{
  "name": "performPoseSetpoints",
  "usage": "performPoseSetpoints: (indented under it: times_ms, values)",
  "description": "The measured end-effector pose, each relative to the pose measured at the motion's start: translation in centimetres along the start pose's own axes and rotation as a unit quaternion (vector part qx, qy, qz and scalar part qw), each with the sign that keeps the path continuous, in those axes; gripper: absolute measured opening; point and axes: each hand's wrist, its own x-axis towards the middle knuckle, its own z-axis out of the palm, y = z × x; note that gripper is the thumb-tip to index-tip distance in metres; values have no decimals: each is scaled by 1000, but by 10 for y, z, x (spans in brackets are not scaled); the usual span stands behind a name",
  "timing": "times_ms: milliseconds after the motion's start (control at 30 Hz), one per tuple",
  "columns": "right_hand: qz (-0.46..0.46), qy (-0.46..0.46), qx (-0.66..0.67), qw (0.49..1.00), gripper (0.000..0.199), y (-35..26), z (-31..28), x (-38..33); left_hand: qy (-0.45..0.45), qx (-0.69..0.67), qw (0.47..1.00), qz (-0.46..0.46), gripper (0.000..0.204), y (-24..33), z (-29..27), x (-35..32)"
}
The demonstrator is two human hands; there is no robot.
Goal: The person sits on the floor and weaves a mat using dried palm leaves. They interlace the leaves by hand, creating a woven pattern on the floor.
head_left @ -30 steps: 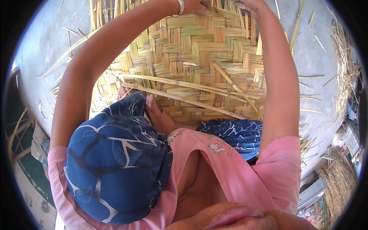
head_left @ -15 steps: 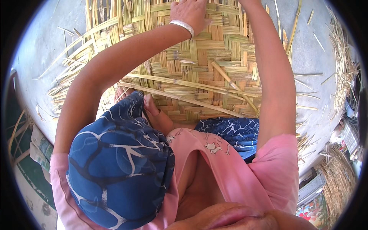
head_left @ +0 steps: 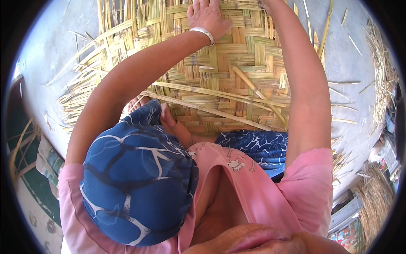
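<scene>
View: head camera, looking down; sole view.
Mat: woven mat (head_left: 249, 51) of flat straw-coloured strips, spread on pale floor (head_left: 40, 101) in front of the person; its far edge runs out of view.
Left hand: left hand (head_left: 208, 19) palm down on the far part of the mat, fingers extended and thumb apart; fingertips meet the top edge of view. No strip visibly gripped.
Right hand: right hand (head_left: 267, 2) over the mat's far right part, mostly cut off at the top edge; cannot tell whether its fingers are apart or together.
Woven area: interlacing appears complete across the middle and near part.
Unfinished area: free strip ends (head_left: 80, 95) project along the left side and far left; these edges appear unfinished.
Loose pieces: long strips (head_left: 207, 111) and a short jointed stalk (head_left: 254, 89) lie across the near weave, apparently not interlaced.
</scene>
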Motion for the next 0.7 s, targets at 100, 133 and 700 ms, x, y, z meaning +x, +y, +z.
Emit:
performPoseSetpoints:
  times_ms: [100, 133, 700]
  values:
    - [37, -85, 121, 988, 31, -12, 9, -9, -9, 9, 1000, -24, 83, 2, 3, 1]
    - [46, -95, 149, 983, 29, -12, 8, -11, -13, 12, 1000, -25, 83, 4, 4, 3]
    - [194, -179, 255, 930, 26, -31, -15, -10, -48, 57, 988, 132, 59, 0, -51, 15]
